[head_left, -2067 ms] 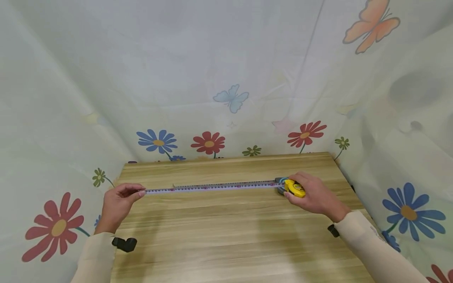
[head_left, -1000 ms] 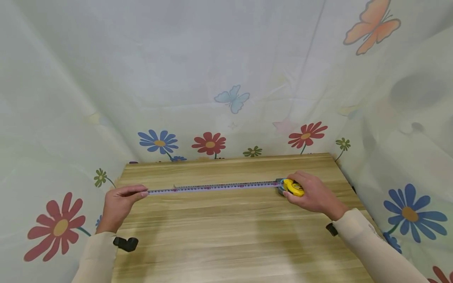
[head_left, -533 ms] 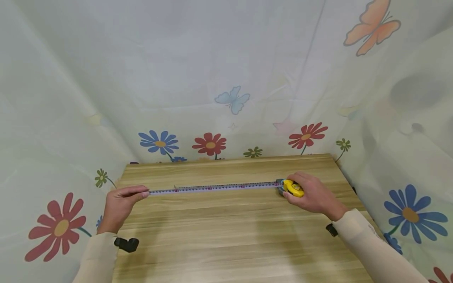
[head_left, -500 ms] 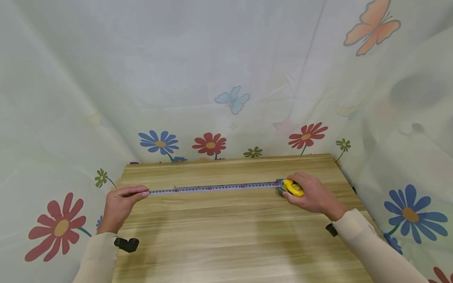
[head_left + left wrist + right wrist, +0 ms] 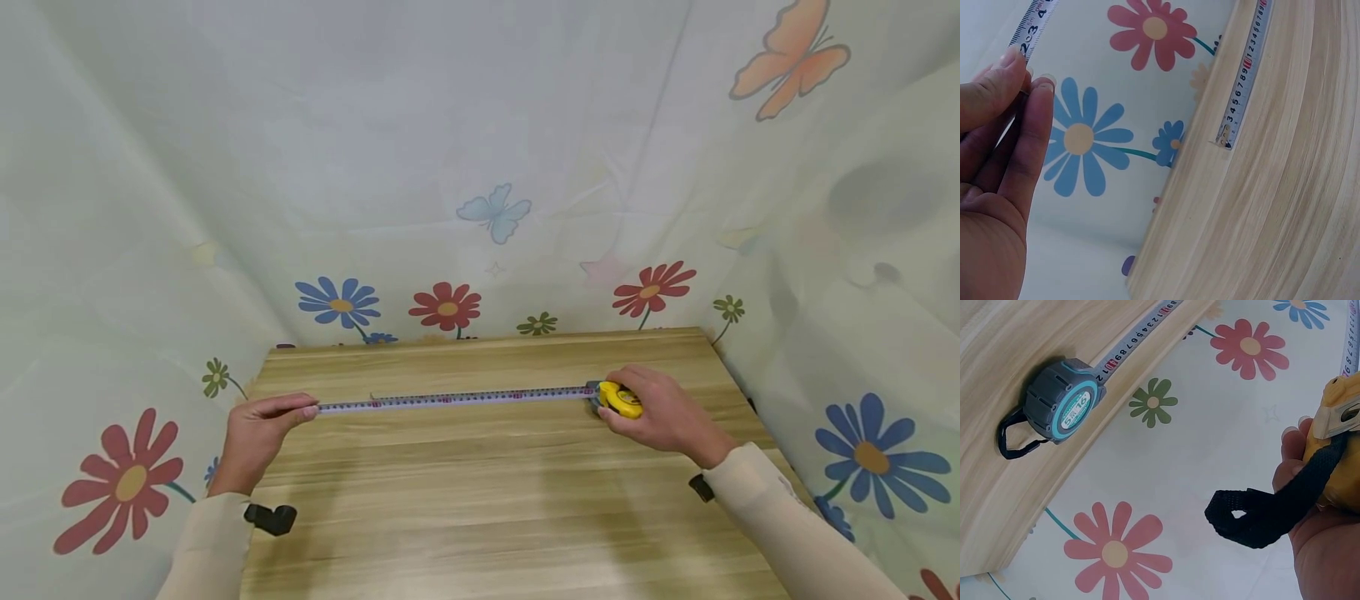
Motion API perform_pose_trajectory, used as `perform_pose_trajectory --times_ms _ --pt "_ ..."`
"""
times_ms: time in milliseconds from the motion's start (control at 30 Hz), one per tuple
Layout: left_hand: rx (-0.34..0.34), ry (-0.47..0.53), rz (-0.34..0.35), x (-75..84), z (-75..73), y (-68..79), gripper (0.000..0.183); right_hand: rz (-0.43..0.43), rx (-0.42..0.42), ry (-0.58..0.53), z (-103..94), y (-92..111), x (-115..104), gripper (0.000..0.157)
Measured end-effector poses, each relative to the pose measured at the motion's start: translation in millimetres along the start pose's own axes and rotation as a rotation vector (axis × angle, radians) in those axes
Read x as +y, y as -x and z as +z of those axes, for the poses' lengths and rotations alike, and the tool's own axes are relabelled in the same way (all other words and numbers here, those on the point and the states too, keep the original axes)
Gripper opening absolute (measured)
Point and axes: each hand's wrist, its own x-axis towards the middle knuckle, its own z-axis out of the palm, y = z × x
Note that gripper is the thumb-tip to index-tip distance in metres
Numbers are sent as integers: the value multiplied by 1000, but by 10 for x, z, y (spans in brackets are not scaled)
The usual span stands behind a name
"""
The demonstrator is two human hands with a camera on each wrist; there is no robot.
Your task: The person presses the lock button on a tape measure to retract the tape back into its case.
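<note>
My right hand [image 5: 667,417] grips a yellow tape measure [image 5: 621,400], with a black wrist strap [image 5: 1260,515] hanging from its case in the right wrist view. Its white blade [image 5: 450,401] runs out to the left. My left hand [image 5: 258,429] pinches the blade's end between thumb and fingers; the tip is hidden by them. Beneath, on the table, lies a second tape measure [image 5: 1063,400], grey with teal trim. Its own blade [image 5: 1241,87] is drawn out along the wood and ends in a metal hook. In the head view the held blade partly overlaps the lower one.
The wood-grain table [image 5: 450,483] is bounded at the back and sides by a pale curtain [image 5: 375,167] printed with flowers and butterflies. A black loop strap [image 5: 1013,440] hangs from the grey case. Dark wrist mounts [image 5: 270,518] sit on the sleeves.
My hands have come slightly closer together: the left has moved a little right, the yellow case slightly left. The held blade's exposed length is a bit shorter. The grey tape measure stays put.
</note>
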Motion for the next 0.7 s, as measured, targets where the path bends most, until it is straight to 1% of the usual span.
perform_pose_trajectory --times_ms 400,700 --pt "-6 4 23 -7 0 -10 33 -6 -3 -2 9 -17 -10 32" --pt "-1 24 5 6 17 -4 33 -12 10 -6 24 -27 -3 31"
